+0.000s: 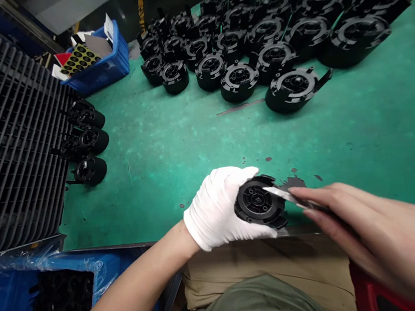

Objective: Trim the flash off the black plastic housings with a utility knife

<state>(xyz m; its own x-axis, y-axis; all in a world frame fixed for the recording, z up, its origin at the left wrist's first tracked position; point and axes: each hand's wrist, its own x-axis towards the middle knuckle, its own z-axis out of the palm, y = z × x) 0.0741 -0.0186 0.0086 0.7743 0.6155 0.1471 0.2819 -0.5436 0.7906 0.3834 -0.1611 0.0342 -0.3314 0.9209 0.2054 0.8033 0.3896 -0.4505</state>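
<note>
A round black plastic part (257, 201) with a ringed face sits near the front edge of the green table. My left hand (223, 208), in a white glove, is wrapped round its left side, thumb and fingers reaching along the top and bottom rim. My bare right hand (368, 231) grips a slim knife (284, 194) with a pale blade. The blade's tip lies over the upper right of the part's face; whether it touches cannot be told. Beside the part, dark scraps (294, 182) lie on the table.
Many similar black parts (239, 82) stand in rows at the back of the green table (146, 148). Several more (90, 171) are at the left, near a grey rack (6, 114). A blue bin (116, 60) holds stickers. Lower left, a blue crate (108, 268) contains black parts.
</note>
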